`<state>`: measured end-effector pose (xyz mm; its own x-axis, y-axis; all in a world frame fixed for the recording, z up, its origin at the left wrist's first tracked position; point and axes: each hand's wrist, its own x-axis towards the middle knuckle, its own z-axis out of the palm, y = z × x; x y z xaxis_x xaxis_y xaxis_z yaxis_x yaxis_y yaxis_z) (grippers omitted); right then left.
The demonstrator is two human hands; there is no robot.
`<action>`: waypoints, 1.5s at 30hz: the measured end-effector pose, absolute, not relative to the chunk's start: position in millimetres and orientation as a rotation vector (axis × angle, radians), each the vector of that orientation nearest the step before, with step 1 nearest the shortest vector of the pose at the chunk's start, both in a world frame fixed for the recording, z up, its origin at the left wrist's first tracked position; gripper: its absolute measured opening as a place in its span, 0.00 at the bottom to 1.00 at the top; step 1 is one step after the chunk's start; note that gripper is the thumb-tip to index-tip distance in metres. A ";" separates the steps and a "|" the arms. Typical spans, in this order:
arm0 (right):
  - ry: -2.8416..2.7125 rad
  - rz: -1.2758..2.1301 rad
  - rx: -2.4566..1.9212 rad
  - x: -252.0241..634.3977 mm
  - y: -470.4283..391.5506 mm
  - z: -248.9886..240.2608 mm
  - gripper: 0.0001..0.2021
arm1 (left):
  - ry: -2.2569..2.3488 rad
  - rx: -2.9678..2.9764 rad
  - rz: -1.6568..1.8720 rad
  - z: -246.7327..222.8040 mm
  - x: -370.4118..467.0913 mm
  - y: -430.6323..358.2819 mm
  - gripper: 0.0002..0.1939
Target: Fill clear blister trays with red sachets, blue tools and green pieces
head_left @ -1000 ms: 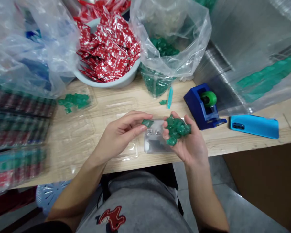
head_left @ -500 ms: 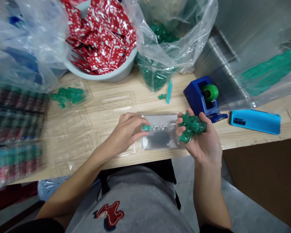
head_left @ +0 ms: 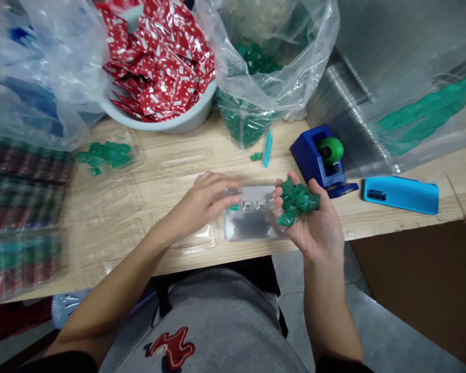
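My right hand, palm up and cupped, holds a pile of small translucent green plastic pieces. Below its fingers lies a clear plastic tray with a row of small moulded slots, its right end partly hidden by that hand. One green piece sits in the leftmost visible slot. Over the tray's left end is my left hand, thumb and fingers apart, with no piece seen between them.
Behind stand a tub of red printed packets and a clear bag of green pieces. A blue tape dispenser and blue phone lie right. Left are clear trays, loose green pieces and stacked filled packs.
My left hand has let go of the green piece, which now rests in the tray's slot, and its fingers have spread. My right hand still holds its pile.
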<state>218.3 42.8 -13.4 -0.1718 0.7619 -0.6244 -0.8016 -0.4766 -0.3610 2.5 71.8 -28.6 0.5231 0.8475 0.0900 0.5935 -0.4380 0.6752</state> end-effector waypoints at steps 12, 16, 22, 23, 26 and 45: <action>-0.006 1.746 -0.985 214.4 39.9 -10.2 0.13 | 1.187 2.443 0.300 -71.2 64.1 169.9 0.07; -0.089 1.787 -0.948 213.8 39.0 -15.8 0.10 | 1.105 1.982 0.566 -56.7 54.2 156.2 0.05; -0.223 1.798 -0.950 204.8 38.3 -17.1 0.11 | 0.824 1.394 0.667 -8.2 34.4 113.4 0.12; -0.263 1.794 -0.944 201.7 37.4 -15.9 0.11 | 0.814 1.396 0.667 -2.2 32.6 107.1 0.13; -0.393 1.741 -0.942 192.3 33.1 -12.1 0.12 | 0.805 1.482 0.677 7.9 30.4 93.1 0.10; -0.506 1.788 -1.094 195.6 23.3 -16.3 0.15 | 0.833 1.507 0.628 7.3 24.6 82.1 0.08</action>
